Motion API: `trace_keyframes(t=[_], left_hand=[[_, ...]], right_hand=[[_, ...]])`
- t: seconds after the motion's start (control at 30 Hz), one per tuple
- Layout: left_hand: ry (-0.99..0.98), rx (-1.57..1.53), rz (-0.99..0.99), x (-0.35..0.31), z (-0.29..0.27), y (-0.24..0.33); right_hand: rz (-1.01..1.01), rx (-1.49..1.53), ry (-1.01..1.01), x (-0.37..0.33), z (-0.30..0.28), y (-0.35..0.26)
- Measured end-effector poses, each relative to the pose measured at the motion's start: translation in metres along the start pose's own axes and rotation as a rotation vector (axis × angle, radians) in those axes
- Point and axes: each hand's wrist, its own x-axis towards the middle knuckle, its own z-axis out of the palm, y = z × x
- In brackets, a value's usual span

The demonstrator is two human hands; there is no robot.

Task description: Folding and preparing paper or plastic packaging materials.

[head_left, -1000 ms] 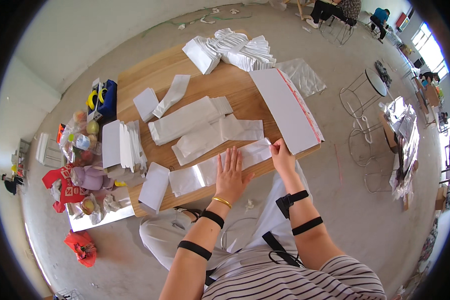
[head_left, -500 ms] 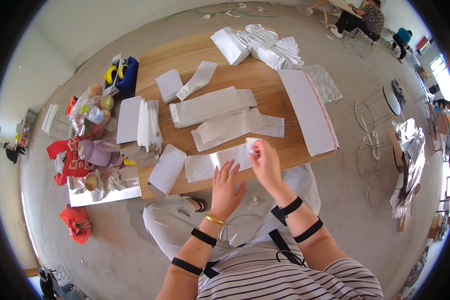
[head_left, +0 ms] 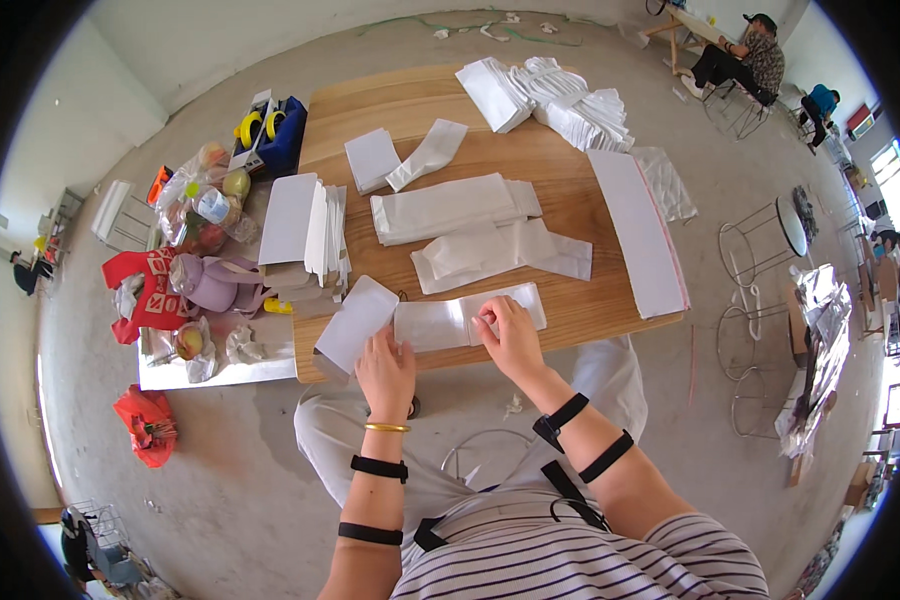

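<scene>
A flat, shiny whitish plastic sleeve (head_left: 435,325) lies along the near edge of the wooden table. Over its right half my right hand (head_left: 513,343) rests with fingers curled in; what the fingertips hold, if anything, is hidden. At the sleeve's left end, my left hand (head_left: 385,372) reaches to the lower right edge of a tilted white card stack (head_left: 356,318), its fingers stretched out and slightly apart. Just beyond the sleeve are more translucent sleeves (head_left: 505,255), overlapping each other, and behind them a thicker white bundle of sleeves (head_left: 440,210).
On the wooden table (head_left: 330,120) are upright white cards (head_left: 290,225), a long white box (head_left: 640,235) and banded white bundles (head_left: 550,95). Left of it sit a blue tape dispenser (head_left: 282,140), bagged fruit, a lilac bag (head_left: 210,283) and a red bag (head_left: 145,290). Stools stand at right.
My left hand has moved left from the sleeve to the card stack. My right hand has come off the sleeve's raised white corner, which now lies flat, and curls over the sleeve.
</scene>
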Motion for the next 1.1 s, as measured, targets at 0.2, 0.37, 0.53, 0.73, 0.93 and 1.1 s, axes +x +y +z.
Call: trace_keyframes(t=[0.2, 0.37, 0.53, 0.73, 0.93, 1.1], left_hand=[[-0.068, 0.083, -0.058, 0.017, 0.005, 0.009], [-0.062, 0.182, -0.058, 0.019, 0.008, 0.001], [-0.087, 0.089, -0.102, 0.021, 0.002, 0.001], [-0.027, 0.012, -0.098, 0.026, -0.004, 0.004], [-0.149, 0.133, -0.157, 0.025, 0.003, 0.0], [-0.145, 0.005, -0.209, 0.025, -0.009, 0.009]], right_hand=[[-0.013, -0.101, -0.081, -0.002, 0.003, 0.014], [-0.042, -0.093, -0.112, 0.001, 0.01, 0.008], [-0.017, -0.083, -0.129, -0.001, 0.012, 0.015], [-0.019, -0.059, -0.121, -0.001, 0.012, 0.019], [-0.024, -0.073, -0.114, -0.001, 0.015, 0.016], [-0.02, -0.068, -0.101, -0.002, 0.014, 0.02]])
